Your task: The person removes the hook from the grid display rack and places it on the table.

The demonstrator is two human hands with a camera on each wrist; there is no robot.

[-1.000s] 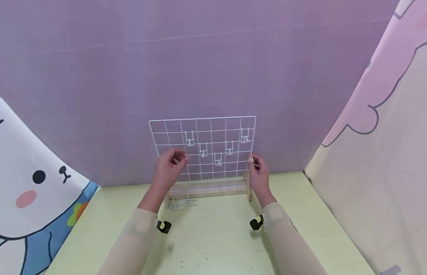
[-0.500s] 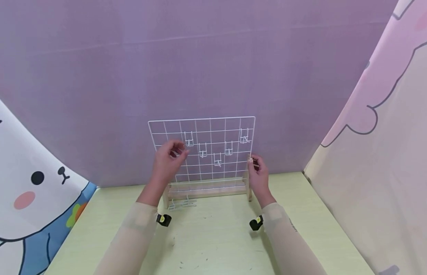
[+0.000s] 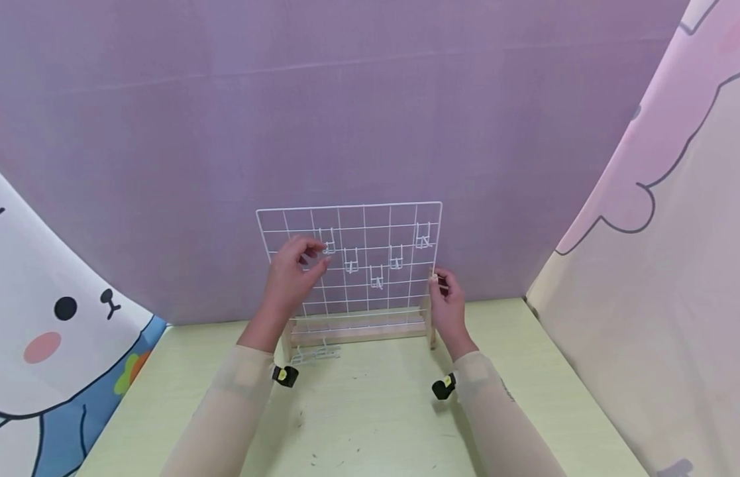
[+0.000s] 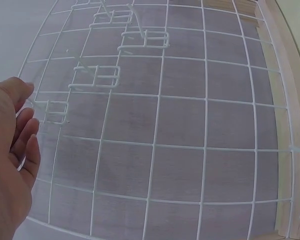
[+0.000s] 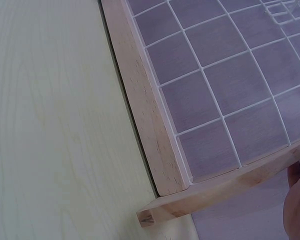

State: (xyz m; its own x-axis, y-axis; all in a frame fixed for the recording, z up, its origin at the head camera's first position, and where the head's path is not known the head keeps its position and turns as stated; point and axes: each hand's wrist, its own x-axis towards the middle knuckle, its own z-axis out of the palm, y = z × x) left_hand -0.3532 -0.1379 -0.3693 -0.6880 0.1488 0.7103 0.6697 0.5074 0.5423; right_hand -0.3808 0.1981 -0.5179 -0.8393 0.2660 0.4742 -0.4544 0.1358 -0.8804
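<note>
A white wire grid panel [image 3: 370, 291] stands upright in a wooden stand [image 3: 430, 324]. Several white wire hooks [image 3: 377, 278] hang on it in a rough V. My left hand [image 3: 289, 278] is raised at the panel's left part, fingers bent and thumb apart from the index finger. Its fingertips are beside the upper-left hook [image 4: 56, 112]; whether they touch its prong I cannot tell. At the panel's right edge, my right hand [image 3: 448, 308] grips the stand's upright post, thumb in front. In the right wrist view only part of that hand [image 5: 297, 205] shows, beyond the post [image 5: 230, 182].
More white wire hooks [image 3: 324, 351] are at the stand's lower left, by the table [image 3: 370, 411]. Small dark specks dot the tabletop. A purple backdrop [image 3: 370, 119] rises behind the panel, with printed cloths at both sides.
My left hand has moved upward along the panel to the upper-left hook, and its thumb and index finger have spread apart. My right hand stays on the post.
</note>
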